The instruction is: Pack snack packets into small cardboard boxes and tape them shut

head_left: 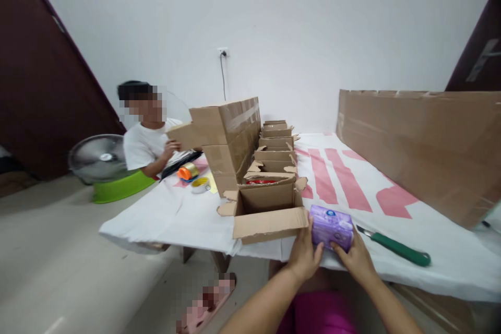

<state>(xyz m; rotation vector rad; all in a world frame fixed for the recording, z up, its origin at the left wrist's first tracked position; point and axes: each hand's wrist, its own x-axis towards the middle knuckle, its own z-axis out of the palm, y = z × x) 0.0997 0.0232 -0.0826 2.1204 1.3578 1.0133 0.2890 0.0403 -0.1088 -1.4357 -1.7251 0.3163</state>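
Observation:
Between my two hands is a purple plastic-wrapped tissue pack [332, 225], at the near edge of the table. My left hand [306, 250] grips its left end, with the thumb on the near side. On the right end my right hand [354, 258] holds it the same way, fingers partly hidden behind the pack. Just left of the pack stands an open cardboard box [266, 224] with its flaps spread, and its inside looks dark. A green-handled knife [401, 248] lies on the cloth to the right of my right hand.
Several open boxes [276, 143] run in a row toward the wall, beside stacked closed boxes [230, 141]. A large cardboard box [418, 146] borders the right side. Tape rolls [200, 185] lie left. A person [144, 135] across holds a cardboard piece; a fan [104, 157] stands behind.

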